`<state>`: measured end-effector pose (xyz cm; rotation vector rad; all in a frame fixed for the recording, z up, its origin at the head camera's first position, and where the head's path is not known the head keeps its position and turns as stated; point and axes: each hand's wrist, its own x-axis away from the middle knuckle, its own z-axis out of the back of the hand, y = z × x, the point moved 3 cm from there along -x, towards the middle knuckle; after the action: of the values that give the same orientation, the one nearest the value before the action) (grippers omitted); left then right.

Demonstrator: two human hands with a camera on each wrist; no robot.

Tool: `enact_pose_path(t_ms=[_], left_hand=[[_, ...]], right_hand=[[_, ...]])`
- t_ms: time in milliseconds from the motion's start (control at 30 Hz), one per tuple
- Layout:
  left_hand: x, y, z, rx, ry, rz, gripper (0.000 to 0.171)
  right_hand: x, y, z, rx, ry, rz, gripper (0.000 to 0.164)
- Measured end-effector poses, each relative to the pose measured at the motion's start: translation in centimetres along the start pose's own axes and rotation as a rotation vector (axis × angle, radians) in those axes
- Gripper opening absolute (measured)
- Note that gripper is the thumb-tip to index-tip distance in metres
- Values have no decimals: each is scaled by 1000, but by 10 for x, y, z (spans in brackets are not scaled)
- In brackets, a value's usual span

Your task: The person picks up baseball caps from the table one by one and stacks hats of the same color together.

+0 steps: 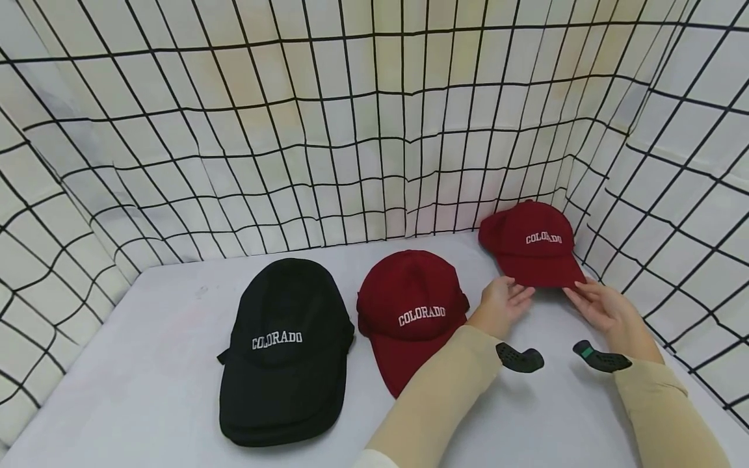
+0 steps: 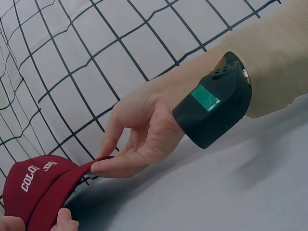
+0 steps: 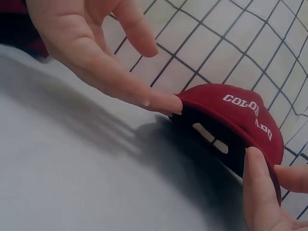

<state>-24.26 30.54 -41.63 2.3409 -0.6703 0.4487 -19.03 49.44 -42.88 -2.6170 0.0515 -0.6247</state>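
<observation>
A small red baseball cap [image 1: 529,244] lettered COLORADO stands at the back right corner, its brim toward me and raised off the table. My right hand [image 1: 603,312] pinches the right corner of the brim between thumb and fingers [image 3: 260,187]. At the brim's left corner, the fingertips of my left hand [image 1: 503,302] touch the edge from below. Its thumb shows lifted away from the cloth in the right wrist view. In that view the cap's dark underside and back strap opening show. The left wrist view catches just the tips of the left hand [image 2: 65,220].
A larger red COLORADO cap [image 1: 409,286] lies left of my left forearm, which covers part of its brim. Further left lies a black COLORADO cap [image 1: 287,370]. Black wire grid [image 1: 404,140] walls line the white table [image 1: 164,364] at the back and sides.
</observation>
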Motion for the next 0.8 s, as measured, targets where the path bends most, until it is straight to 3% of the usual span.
enact_pose_path(t_ms=[533, 600, 800], left_hand=[[12, 18, 2, 40, 16, -12, 24], [13, 18, 2, 64, 12, -16, 25], [18, 23, -2, 128, -18, -24, 42]], right_hand=[[10, 9, -22, -5, -58, 3, 93], [11, 9, -23, -26, -85, -6, 82], [15, 11, -28, -36, -172, -1, 30]])
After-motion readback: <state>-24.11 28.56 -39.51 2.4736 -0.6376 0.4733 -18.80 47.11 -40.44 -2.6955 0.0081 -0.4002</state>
